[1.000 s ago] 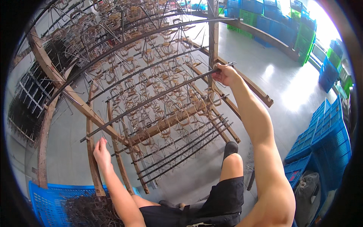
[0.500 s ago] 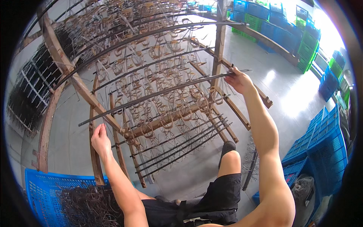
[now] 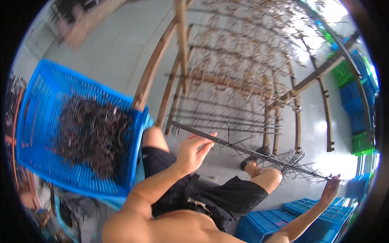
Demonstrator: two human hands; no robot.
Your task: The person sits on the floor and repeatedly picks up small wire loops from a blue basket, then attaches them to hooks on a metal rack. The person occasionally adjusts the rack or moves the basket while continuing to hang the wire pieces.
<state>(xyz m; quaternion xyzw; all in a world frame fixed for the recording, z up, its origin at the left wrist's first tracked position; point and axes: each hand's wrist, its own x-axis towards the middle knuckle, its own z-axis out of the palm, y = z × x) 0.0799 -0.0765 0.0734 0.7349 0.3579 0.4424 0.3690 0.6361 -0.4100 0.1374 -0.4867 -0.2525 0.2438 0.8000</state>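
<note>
A long dark metal bar [image 3: 243,150] with thin wire prongs slants across in front of me, its left end higher in the picture and its right end lower. At the far right my right hand [image 3: 333,188] is closed round the bar's end. My left hand [image 3: 195,152] is by the left half of the bar, fingers stretched and thumb apart; the fingertips are close to it, and whether they touch is hard to make out. On my left a blue plastic basket [image 3: 139,137] contains a tangled heap of thin, curved dark pieces [image 3: 93,133].
Ahead stands a wooden rack [image 3: 152,71] carrying rows of bars with brownish looped pieces [image 3: 227,60]. A bundle of prongs [image 3: 289,160] lies near my foot. Blue crates [image 3: 259,220] are at the lower right; green and blue crates [image 3: 351,93] are stacked farther back.
My view has swung left and down, bringing in the whole basket. The bar has come off the rack's front, lower and nearer me, with my right hand still on its right end.
</note>
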